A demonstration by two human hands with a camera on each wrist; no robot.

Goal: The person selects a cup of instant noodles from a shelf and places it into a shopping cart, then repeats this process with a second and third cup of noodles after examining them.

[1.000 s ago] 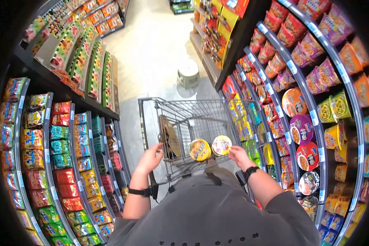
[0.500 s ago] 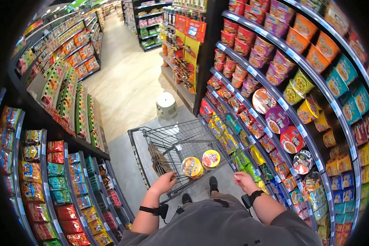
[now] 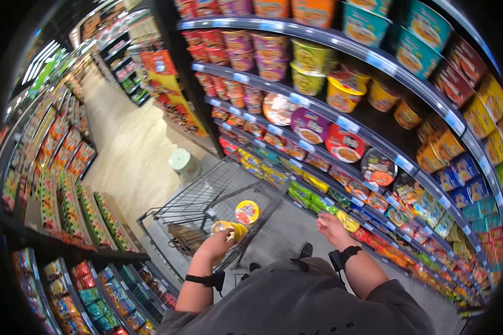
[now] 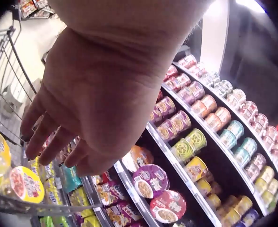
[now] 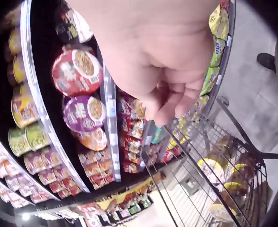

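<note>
In the head view my left hand (image 3: 213,247) is over the near left part of a wire shopping cart (image 3: 269,216), overlapping yellow-rimmed noodle cups (image 3: 239,231) in it. Its fingers are spread loosely in the left wrist view, holding nothing. A separate round noodle cup with a pink-and-white lid (image 3: 247,212) sits further right in the cart. My right hand (image 3: 333,230) is to the right of the cart, in front of the lower shelves. Its fingers curl loosely with nothing between them, as the right wrist view shows.
Curved shelves (image 3: 341,125) of instant noodles rise close on the right, with snack racks (image 3: 67,285) at lower left. A pale stool (image 3: 182,162) stands beyond the cart. A brown carton (image 3: 187,237) lies in the cart. Pale aisle floor (image 3: 131,139) runs ahead.
The head view has swung to the right, so the cart and stool sit further left in it and more noodle shelf shows. My left hand now overlaps the yellow cups; the right hand is further from the cart.
</note>
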